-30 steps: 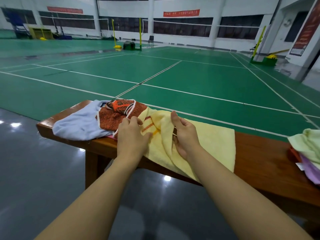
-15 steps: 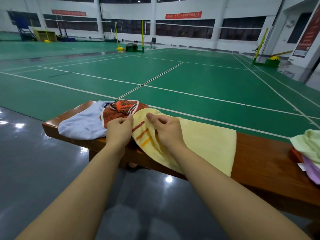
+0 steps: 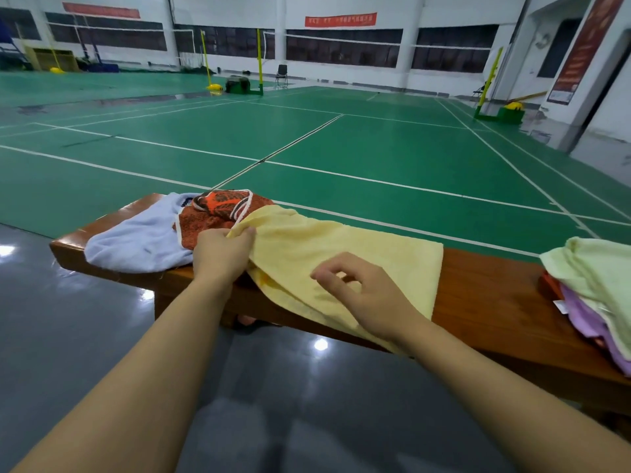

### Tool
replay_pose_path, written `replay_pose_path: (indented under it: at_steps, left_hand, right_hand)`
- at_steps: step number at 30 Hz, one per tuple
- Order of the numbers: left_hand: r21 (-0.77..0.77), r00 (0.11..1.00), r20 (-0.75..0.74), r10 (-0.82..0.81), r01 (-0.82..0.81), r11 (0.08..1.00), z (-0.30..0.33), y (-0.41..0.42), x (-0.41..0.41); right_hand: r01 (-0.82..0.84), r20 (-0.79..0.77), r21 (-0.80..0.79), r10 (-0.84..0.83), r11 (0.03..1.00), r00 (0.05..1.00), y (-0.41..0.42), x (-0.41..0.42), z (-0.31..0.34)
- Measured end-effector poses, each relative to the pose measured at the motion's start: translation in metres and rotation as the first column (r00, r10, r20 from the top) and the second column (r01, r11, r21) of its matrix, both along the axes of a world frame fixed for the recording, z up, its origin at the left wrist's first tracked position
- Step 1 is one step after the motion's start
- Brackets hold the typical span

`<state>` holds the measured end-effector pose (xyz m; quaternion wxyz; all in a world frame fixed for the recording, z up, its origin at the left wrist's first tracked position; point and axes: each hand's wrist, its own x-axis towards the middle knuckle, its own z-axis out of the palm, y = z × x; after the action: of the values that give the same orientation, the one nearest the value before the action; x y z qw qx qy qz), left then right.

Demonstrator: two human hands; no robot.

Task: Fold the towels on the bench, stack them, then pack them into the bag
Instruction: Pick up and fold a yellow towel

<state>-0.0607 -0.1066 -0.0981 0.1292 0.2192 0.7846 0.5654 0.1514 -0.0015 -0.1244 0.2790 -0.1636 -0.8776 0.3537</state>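
Grey glossy floor [image 3: 85, 336] nearest, this side of the bench, with ceiling lights mirrored in it. Wooden bench [image 3: 485, 302] across the middle of the view, reddish brown. Yellow towel [image 3: 358, 254] spread over the bench's middle, near edge hanging down the bench's front face, a trace of orange stripe at the fold by the bench's front edge. Right hand [image 3: 372, 295] over the towel's overhanging part, fingers loosely curled, thumb and forefinger close together above the cloth; whether any cloth is pinched, cannot tell. Left hand [image 3: 222, 254] at the towel's left corner, fingers and thumb curled round the raised edge, gripping it. Pale blue towel [image 3: 136, 240] crumpled on the bench's left end, just beside the left hand. Orange patterned bag [image 3: 218, 213] with white cord, between the blue towel and the yellow one, on the bench's far-left part, partly under the yellow towel's corner. Stack of folded towels [image 3: 594, 285] on the bench's right end, pale green on top, lilac below, something red underneath. Green court floor [image 3: 341, 148] with white lines beyond the bench. Yellow net posts [image 3: 259, 59] farther off, then white wall with dark windows and red banners [image 3: 340, 19].
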Motion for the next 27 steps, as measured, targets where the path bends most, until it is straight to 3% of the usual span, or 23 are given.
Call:
replay_pose_path:
  at_steps: [3, 10, 16, 23, 27]
  left_hand:
    - [0.016, 1.000, -0.002, 0.026, -0.026, 1.000, 0.000, 0.000, -0.003]
    - [0.066, 0.999, 0.033, -0.003, 0.001, 0.998, 0.001, 0.005, 0.010]
    - [0.205, 0.994, 0.110, -0.011, -0.012, 0.979, 0.007, 0.005, 0.016]
    - [0.361, 0.978, 0.095, -0.185, 0.139, 0.922, 0.012, 0.003, 0.031]
    - [0.366, 0.934, 0.192, -0.301, 0.217, 0.905, 0.012, 0.002, 0.028]
  right_hand:
    - [-0.006, 0.133, 0.366, -0.046, 0.931, 0.990, 0.007, 0.035, -0.013]
    - [0.000, 0.191, 0.441, -0.094, 0.897, 0.977, 0.018, 0.070, -0.002]
    - [-0.099, 0.303, 0.707, -0.174, 0.701, 0.937, 0.028, 0.114, -0.017]
    - [-0.071, 0.109, 0.687, -0.007, 0.723, 0.994, 0.045, 0.124, -0.022]
    - [-0.109, 0.126, 0.677, 0.031, 0.728, 0.992, 0.042, 0.131, -0.023]
